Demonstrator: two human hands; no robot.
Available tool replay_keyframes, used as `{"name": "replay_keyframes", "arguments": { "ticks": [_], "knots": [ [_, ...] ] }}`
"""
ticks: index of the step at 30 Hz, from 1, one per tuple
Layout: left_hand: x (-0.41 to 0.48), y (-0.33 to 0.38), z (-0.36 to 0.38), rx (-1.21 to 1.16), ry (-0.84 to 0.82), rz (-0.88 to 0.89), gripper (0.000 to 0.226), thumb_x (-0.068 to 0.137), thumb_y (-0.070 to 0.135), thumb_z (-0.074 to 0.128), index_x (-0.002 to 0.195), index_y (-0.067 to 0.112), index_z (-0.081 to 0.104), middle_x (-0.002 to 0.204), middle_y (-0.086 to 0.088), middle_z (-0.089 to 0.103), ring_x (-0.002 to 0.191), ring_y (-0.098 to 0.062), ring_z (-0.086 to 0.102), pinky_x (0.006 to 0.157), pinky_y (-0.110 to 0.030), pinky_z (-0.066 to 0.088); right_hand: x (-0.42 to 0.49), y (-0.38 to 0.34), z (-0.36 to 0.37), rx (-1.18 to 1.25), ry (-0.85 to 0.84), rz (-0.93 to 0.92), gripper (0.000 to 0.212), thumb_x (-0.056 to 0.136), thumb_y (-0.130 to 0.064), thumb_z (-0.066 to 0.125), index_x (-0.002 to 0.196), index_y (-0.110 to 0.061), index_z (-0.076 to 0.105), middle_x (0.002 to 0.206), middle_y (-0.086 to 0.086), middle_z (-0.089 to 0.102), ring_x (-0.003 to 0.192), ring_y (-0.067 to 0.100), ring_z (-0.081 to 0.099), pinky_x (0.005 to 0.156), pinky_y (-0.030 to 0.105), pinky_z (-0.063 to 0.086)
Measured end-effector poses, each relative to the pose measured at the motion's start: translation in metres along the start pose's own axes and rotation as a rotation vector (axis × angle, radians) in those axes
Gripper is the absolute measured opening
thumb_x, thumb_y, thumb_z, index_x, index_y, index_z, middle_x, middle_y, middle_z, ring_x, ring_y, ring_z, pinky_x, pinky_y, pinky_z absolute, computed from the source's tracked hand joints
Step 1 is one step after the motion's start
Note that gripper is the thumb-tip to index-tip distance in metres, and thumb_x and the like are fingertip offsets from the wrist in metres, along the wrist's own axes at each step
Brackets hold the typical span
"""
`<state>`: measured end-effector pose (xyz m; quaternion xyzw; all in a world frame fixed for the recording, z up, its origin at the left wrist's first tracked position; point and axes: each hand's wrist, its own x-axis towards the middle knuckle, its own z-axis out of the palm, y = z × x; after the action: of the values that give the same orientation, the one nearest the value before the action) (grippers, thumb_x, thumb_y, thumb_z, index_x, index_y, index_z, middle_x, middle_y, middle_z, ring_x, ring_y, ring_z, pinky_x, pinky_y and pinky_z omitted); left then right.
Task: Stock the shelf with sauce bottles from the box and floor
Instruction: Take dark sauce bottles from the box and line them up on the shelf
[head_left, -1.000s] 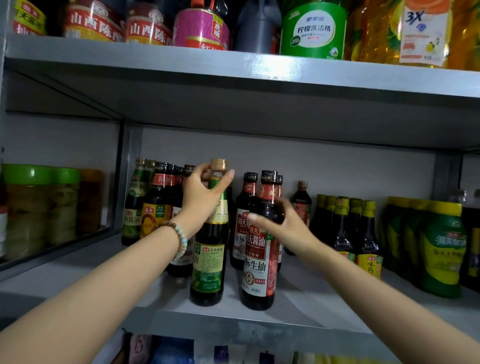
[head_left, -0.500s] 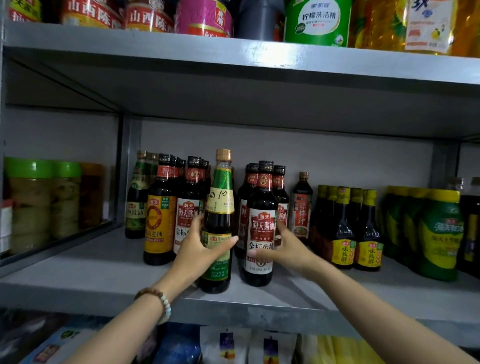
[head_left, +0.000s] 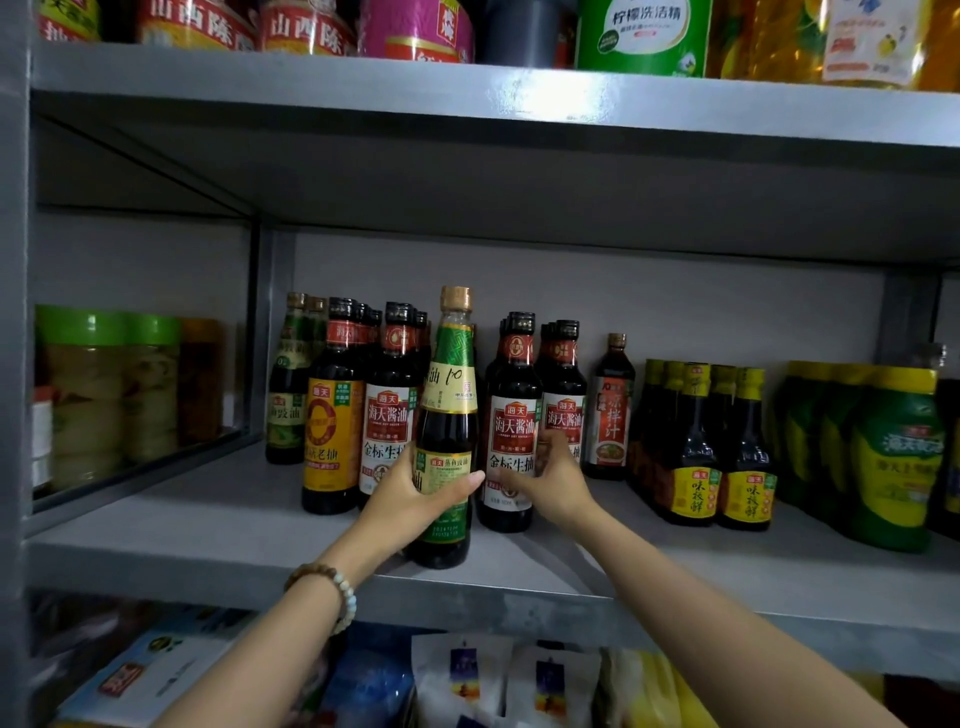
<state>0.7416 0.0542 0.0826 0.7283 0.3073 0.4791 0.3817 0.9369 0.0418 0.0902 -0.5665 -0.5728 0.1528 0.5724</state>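
A tall dark sauce bottle with a green label and gold cap (head_left: 448, 395) stands upright near the front of the grey middle shelf (head_left: 218, 525). My left hand (head_left: 410, 501) grips its lower body, thumb across the label. Just to its right stands a dark soy sauce bottle with a red and white label (head_left: 511, 415). My right hand (head_left: 553, 480) holds that bottle low down, fingers curled round its right side. Behind and to the left stand several more dark sauce bottles (head_left: 358, 405). No box or floor is in view.
Small yellow-labelled bottles (head_left: 719, 447) and green squeeze bottles (head_left: 893, 457) fill the shelf's right part. Green-lidded jars (head_left: 104, 395) sit beyond a divider at left. The upper shelf (head_left: 467, 98) hangs close overhead with jugs on it. Packets (head_left: 498, 675) lie on the shelf below.
Both hands slid down from the bottles' necks to their lower bodies. The two bottles now stand further back on the shelf, among the row.
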Motion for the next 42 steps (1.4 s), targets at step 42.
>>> {"name": "replay_keyframes", "arguments": {
  "ticks": [42],
  "knots": [
    [-0.011, -0.056, -0.214, 0.129, 0.280, 0.034, 0.060, 0.067, 0.030, 0.081, 0.115, 0.032, 0.046, 0.105, 0.010, 0.064, 0.097, -0.008, 0.061, 0.078, -0.027, 0.050, -0.025, -0.147, 0.238, 0.155, -0.350, -0.126, 0.059, 0.077, -0.031, 0.076, 0.126, -0.011, 0.050, 0.116, 0.002, 0.063, 0.099, 0.010, 0.061, 0.084, 0.026, 0.053]
  ]
}}
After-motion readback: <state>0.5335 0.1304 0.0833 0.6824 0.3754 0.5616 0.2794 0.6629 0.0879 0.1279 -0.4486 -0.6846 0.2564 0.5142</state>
